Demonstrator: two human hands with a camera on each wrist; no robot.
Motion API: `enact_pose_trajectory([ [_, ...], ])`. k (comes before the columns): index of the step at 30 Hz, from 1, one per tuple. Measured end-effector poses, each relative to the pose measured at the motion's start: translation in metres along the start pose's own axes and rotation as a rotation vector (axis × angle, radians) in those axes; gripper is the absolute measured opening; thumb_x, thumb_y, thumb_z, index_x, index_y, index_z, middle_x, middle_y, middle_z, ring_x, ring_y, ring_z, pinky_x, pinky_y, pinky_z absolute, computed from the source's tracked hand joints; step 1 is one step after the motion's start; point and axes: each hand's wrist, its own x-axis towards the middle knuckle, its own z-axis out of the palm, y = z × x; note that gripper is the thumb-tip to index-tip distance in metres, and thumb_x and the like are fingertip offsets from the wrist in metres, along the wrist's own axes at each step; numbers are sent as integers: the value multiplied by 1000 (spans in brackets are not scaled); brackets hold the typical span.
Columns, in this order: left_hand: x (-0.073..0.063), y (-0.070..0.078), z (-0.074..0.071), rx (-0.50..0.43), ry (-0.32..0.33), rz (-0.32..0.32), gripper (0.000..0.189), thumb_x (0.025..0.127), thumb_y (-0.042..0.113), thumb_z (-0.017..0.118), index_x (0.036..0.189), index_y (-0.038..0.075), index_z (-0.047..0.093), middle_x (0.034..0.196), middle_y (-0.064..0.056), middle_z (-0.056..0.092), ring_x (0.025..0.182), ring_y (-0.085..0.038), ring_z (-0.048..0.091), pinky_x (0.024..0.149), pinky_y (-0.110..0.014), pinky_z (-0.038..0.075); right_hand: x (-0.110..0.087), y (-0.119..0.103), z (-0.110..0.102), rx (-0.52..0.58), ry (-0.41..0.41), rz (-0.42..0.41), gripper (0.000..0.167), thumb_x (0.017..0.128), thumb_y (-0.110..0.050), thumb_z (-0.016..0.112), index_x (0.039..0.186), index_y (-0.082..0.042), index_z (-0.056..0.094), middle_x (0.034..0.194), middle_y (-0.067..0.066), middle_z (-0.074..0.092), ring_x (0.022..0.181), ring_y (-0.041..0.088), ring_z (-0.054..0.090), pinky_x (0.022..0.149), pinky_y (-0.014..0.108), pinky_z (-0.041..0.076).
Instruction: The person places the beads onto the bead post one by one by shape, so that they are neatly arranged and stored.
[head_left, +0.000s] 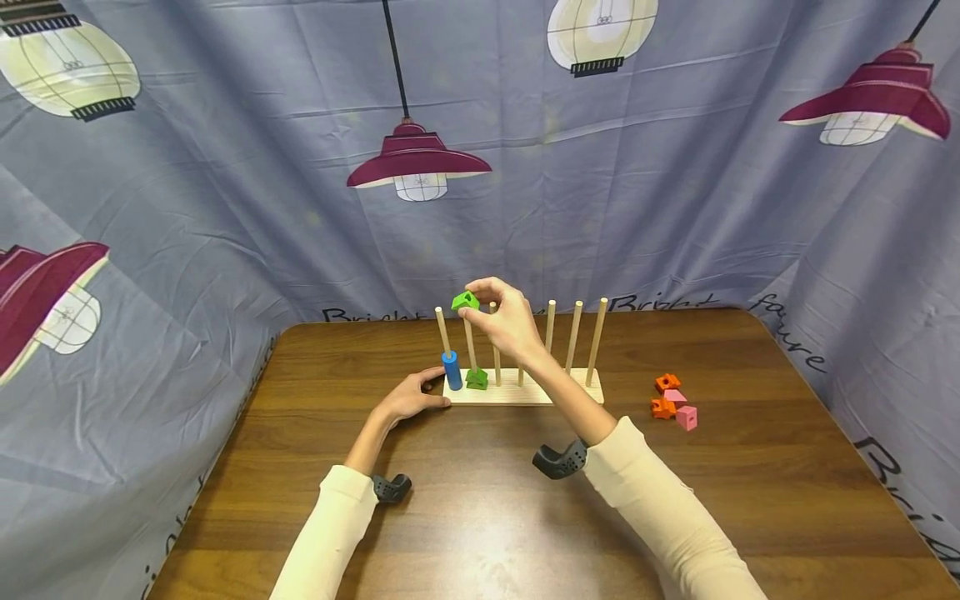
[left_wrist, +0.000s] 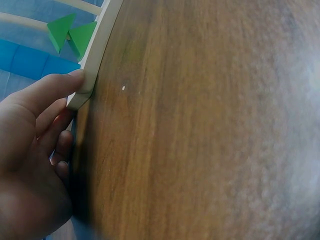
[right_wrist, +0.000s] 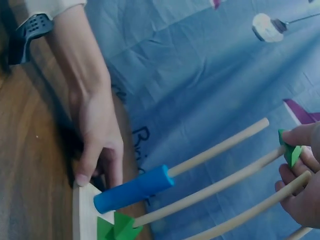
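Observation:
A wooden peg board (head_left: 525, 397) with a row of upright dowels stands on the table. Blue cylinders (right_wrist: 134, 189) are stacked on its leftmost dowel. At the foot of the second dowel sits a green block (head_left: 477, 379) with angular, triangular faces. My right hand (head_left: 510, 321) pinches another green block (head_left: 465, 301) between thumb and fingers, right at the top of that second dowel (right_wrist: 210, 186). My left hand (head_left: 408, 396) grips the board's left end, its thumb (left_wrist: 65, 82) on the front edge and the other fingers around the end.
To the right on the brown table (head_left: 750, 467) lie orange blocks (head_left: 663, 408) and pink blocks (head_left: 687, 417) in a small group. Several bare dowels (head_left: 597, 342) rise from the board's right part. A grey curtain (head_left: 600, 208) printed with lamps hangs behind the table.

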Motion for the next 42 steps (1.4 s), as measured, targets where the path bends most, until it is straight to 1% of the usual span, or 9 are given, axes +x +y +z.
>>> enact_pose_trajectory([
  [6, 0, 0, 0, -3, -2, 4, 71, 87, 16, 76, 149, 3, 45, 150, -22, 41, 126, -41, 41, 105, -56, 33, -4, 9, 9, 54, -1, 45, 31, 86, -5, 78, 115, 0, 68, 106, 10, 69, 94, 27, 68, 80, 36, 55],
  [9, 0, -1, 0, 6, -5, 11, 71, 87, 16, 75, 150, 4, 45, 151, -22, 41, 125, -40, 42, 104, -56, 34, -9, 17, 12, 93, 18, 73, 39, 85, -4, 78, 120, 2, 63, 109, 13, 69, 97, 30, 68, 84, 37, 54],
  [12, 0, -1, 0, 7, -1, 17, 70, 86, 16, 76, 149, 5, 46, 150, -21, 43, 124, -39, 43, 104, -54, 35, -16, 29, 17, 88, 32, 109, 42, 85, -7, 79, 122, 1, 61, 112, 14, 70, 102, 31, 65, 89, 41, 51],
  [22, 0, 0, 0, -10, -8, 2, 70, 87, 16, 76, 150, 4, 46, 152, -20, 40, 126, -40, 41, 105, -55, 34, -43, 85, 41, 66, 32, 296, 30, 83, -3, 79, 111, -2, 67, 111, 12, 68, 106, 33, 62, 91, 46, 49],
  [28, -1, 1, 1, -9, -6, 0, 70, 88, 16, 75, 149, 3, 45, 152, -21, 41, 127, -40, 42, 105, -54, 34, -56, 107, 49, 82, 41, 344, 33, 83, -1, 77, 114, -2, 67, 112, 13, 69, 104, 31, 64, 91, 45, 49],
  [32, 1, 0, 2, -2, -8, 11, 70, 88, 16, 75, 149, 2, 45, 152, -21, 40, 126, -41, 41, 105, -55, 34, -67, 112, 43, 72, 23, 354, 45, 83, -3, 78, 126, 0, 63, 123, 16, 66, 114, 33, 61, 96, 46, 47],
  [36, 1, 0, 2, 12, -1, 10, 69, 88, 14, 75, 149, 2, 45, 151, -21, 42, 125, -40, 42, 104, -53, 35, -83, 112, 28, 88, -50, 360, 59, 85, -3, 76, 138, 6, 52, 135, 25, 56, 126, 39, 52, 105, 46, 40],
  [39, 0, 0, 2, 21, 7, 4, 70, 87, 13, 76, 149, 2, 46, 150, -20, 43, 124, -38, 43, 104, -51, 36, -94, 112, 11, 108, -100, 360, 57, 87, -4, 74, 139, 8, 51, 137, 27, 54, 126, 41, 52, 104, 46, 42],
  [42, 0, -1, 2, 31, 13, 7, 70, 86, 14, 76, 148, 2, 46, 149, -20, 44, 123, -38, 44, 103, -51, 36, -104, 111, -13, 111, -124, 339, 47, 90, -3, 72, 133, 8, 56, 132, 27, 58, 120, 40, 58, 98, 45, 47],
])
